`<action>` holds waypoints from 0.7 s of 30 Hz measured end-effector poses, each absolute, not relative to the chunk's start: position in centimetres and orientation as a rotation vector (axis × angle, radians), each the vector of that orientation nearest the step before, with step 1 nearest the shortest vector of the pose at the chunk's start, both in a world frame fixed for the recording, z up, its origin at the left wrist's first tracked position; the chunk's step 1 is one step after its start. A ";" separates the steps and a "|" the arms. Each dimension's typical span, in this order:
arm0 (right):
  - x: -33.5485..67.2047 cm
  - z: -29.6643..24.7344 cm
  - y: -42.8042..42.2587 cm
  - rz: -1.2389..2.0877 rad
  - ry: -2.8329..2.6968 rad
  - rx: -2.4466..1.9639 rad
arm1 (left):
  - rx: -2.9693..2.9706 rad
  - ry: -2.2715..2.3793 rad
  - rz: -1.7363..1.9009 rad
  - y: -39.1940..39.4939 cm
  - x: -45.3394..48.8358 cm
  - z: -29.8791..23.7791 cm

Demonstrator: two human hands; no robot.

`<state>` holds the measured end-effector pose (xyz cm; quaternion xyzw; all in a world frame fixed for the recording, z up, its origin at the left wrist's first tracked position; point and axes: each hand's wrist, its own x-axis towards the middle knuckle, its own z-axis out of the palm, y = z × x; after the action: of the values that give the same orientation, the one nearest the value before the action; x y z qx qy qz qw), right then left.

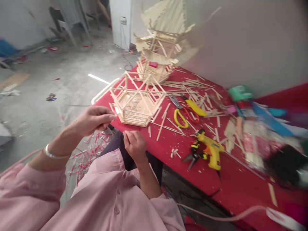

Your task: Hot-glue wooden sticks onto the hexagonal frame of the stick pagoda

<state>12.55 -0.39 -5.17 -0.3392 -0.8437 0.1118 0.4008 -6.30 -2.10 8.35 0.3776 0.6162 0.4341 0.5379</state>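
My left hand (92, 120) is closed in a pinch on a thin wooden stick, its tip close to the left side of a hexagonal stick frame (137, 101) that stands on the red table (216, 179). A silver bangle sits on that wrist. My right hand (134, 144) rests at the table's near edge with its fingers curled; what they hold, if anything, is hidden. Behind the frame stands a taller stick model with a pitched roof (161, 48).
Yellow-handled scissors (183, 112), a yellow glue gun (211, 149) and small pliers (193, 155) lie among several loose sticks. Blurred coloured packets crowd the table's right end. A white cord (228, 216) runs along the near edge. Red scraps litter the concrete floor.
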 end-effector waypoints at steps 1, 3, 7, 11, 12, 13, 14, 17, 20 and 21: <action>12.7 -4.8 -0.5 0.344 -2.127 -0.866 | 0.846 1.385 1.089 -2.8 -5.3 7.7; 13.8 -4.0 -0.5 0.443 -2.108 -0.898 | 0.712 1.248 1.149 -3.5 -3.2 5.8; 20.3 -1.7 -0.2 0.270 -1.986 -1.154 | 0.482 1.107 1.112 -2.9 0.1 2.0; 30.2 -0.1 0.6 -0.084 -1.632 -1.687 | 0.379 1.055 1.112 -1.6 1.2 0.4; 32.3 0.0 1.0 -0.133 -1.559 -1.783 | 0.364 1.047 1.115 -1.5 1.3 0.3; 34.2 -0.1 1.5 -0.146 -1.498 -1.876 | 0.347 1.043 1.120 -1.4 1.3 0.1; 35.6 -0.2 2.1 -0.140 -1.450 -1.961 | 0.327 1.040 1.129 -1.4 1.3 0.0; 37.5 -0.7 3.7 0.126 -1.389 -2.189 | 0.275 1.032 1.152 -1.7 1.4 -0.4; 37.0 -0.7 4.7 0.329 -1.417 -2.364 | 0.282 1.022 1.151 -2.1 1.4 -0.6; 36.7 -0.6 4.8 0.326 -1.428 -2.411 | 0.292 1.017 1.145 -2.2 1.4 -0.7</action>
<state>36.65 4.85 -0.64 -0.8438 -0.4996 0.1140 0.1594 1.43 -2.16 -0.66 0.1316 0.4585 0.5163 0.7113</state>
